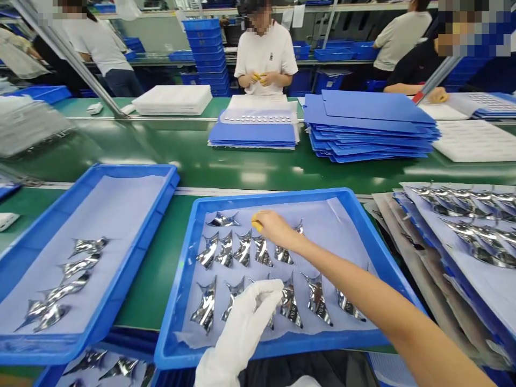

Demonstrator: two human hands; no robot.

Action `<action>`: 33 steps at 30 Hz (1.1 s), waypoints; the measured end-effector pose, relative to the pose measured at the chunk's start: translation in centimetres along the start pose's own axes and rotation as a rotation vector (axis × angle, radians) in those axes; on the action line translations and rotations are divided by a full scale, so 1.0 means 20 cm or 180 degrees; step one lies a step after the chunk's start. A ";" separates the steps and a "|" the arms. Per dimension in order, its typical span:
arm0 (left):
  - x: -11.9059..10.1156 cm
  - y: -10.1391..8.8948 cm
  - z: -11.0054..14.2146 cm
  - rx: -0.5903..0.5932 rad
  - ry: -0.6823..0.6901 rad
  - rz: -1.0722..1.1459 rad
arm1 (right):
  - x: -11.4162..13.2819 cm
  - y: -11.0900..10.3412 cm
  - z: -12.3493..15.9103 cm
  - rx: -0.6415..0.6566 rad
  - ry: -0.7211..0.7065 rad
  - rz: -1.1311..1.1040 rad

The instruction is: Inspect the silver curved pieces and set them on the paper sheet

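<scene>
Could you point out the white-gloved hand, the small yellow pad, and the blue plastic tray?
White-gloved left hand (250, 317), head view, point on the glove's back.
Small yellow pad (257, 222), head view, point on its exposed end.
Blue plastic tray (262, 195), head view, point on its far rim.

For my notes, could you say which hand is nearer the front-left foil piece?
Left: the gloved left hand is right of the foil piece; the right hand is farther off.

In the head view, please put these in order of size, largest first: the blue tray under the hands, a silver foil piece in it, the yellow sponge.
1. Blue tray
2. Silver foil piece
3. Yellow sponge, but the right hand partly hides it, so this is unsure.
</scene>
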State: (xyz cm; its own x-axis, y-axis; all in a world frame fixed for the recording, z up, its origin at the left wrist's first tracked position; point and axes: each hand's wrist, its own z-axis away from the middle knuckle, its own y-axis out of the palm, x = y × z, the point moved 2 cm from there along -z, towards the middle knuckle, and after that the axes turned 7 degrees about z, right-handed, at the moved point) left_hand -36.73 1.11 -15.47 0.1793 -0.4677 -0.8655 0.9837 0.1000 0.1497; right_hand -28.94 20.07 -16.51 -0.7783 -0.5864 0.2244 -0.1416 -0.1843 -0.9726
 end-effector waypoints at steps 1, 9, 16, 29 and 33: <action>0.02 -0.04 0.01 -0.0078 0.0007 0.0016 | 0.07 0.05 -0.08 0.0034 0.0019 -0.0002; 0.04 -0.33 0.05 -0.0603 0.0229 0.0388 | 0.25 0.23 -0.32 -0.0242 0.0310 -0.0112; 0.01 -0.35 -0.04 -0.0372 0.0087 0.1809 | 0.25 0.00 0.07 -0.1133 -0.0542 -0.0586; -0.09 -0.13 0.01 -0.0483 0.0581 0.0911 | 0.24 -0.07 0.77 -0.1368 -0.0452 -0.2391; -0.07 -0.09 0.04 -0.0458 0.0739 0.0722 | 0.25 -0.09 0.87 -0.0934 -0.0527 -0.2728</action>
State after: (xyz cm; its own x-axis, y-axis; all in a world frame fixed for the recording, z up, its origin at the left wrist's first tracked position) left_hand -38.66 0.97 -14.12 0.3681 -0.2089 -0.9060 0.9039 0.3089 0.2960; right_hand -21.91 3.76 -12.62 -0.2412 -0.4513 0.8591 -0.7965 -0.4136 -0.4410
